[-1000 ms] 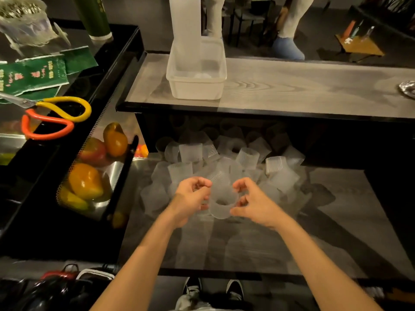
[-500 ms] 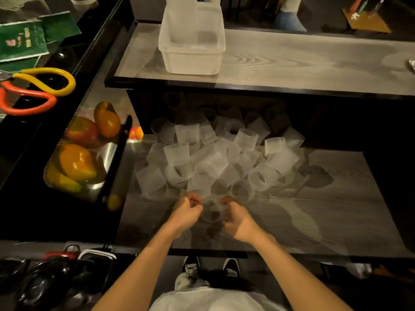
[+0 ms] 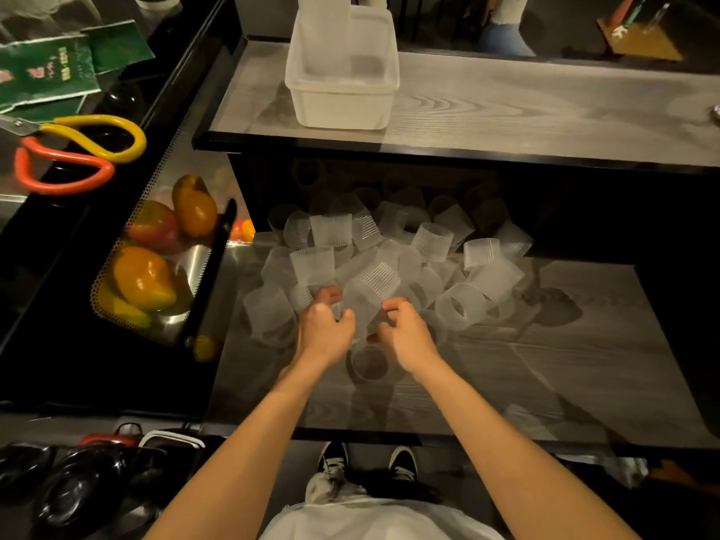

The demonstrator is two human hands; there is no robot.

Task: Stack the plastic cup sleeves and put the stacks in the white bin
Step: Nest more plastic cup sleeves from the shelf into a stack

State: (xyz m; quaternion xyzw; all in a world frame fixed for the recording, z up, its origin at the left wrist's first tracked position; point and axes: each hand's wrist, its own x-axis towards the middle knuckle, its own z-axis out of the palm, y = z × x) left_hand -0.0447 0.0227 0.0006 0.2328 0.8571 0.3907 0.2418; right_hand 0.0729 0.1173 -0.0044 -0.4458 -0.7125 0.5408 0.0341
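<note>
A heap of translucent ribbed cup sleeves [image 3: 389, 263] lies on the lower grey wood-grain table [image 3: 565, 368]. At the heap's near edge, my left hand [image 3: 323, 331] and my right hand [image 3: 407, 339] curl around a short sleeve stack [image 3: 368, 364] from either side. Its round opening shows just below my palms. My left fingertips touch the nearest loose sleeves. The white bin [image 3: 343, 103] stands on the raised shelf behind, with a tall stack of sleeves [image 3: 323, 29] upright in its left half.
The raised shelf [image 3: 526, 111] overhangs the back of the heap. On the left are a perforated tray of mangoes [image 3: 152, 274], yellow and orange scissors [image 3: 78, 150] and green packets [image 3: 46, 68]. A person's legs [image 3: 502, 33] stand beyond the shelf.
My hands drew the held sleeve back toward me, then moved forward again to the heap's near edge. The view has tilted down slightly.
</note>
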